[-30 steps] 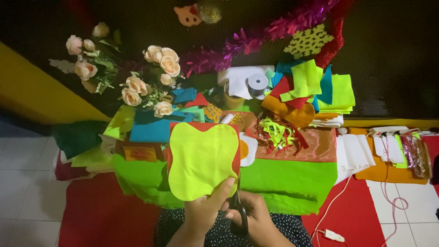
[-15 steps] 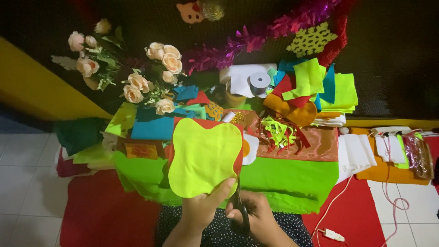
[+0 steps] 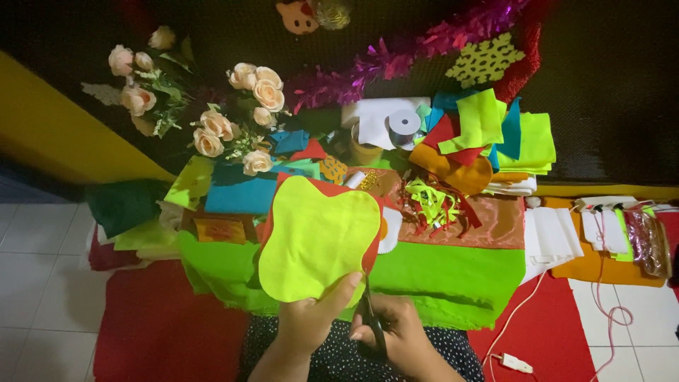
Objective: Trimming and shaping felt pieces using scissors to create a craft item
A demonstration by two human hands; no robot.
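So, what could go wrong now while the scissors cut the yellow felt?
The left hand pinches the yellow felt piece with its thumb right beside the scissors held in the right hand, so the blades might nick it. The red felt layer behind could slip, which might make the edges uneven.

Bare green cloth (image 3: 453, 269) right of the scissors (image 3: 370, 322) leaves open passage; beyond it the scrap tangle (image 3: 435, 201), felt stack (image 3: 495, 134), tape roll (image 3: 404, 124) and roses (image 3: 212, 127) crowd the way; the white cable (image 3: 523, 304) trails across the red mat (image 3: 163, 332).
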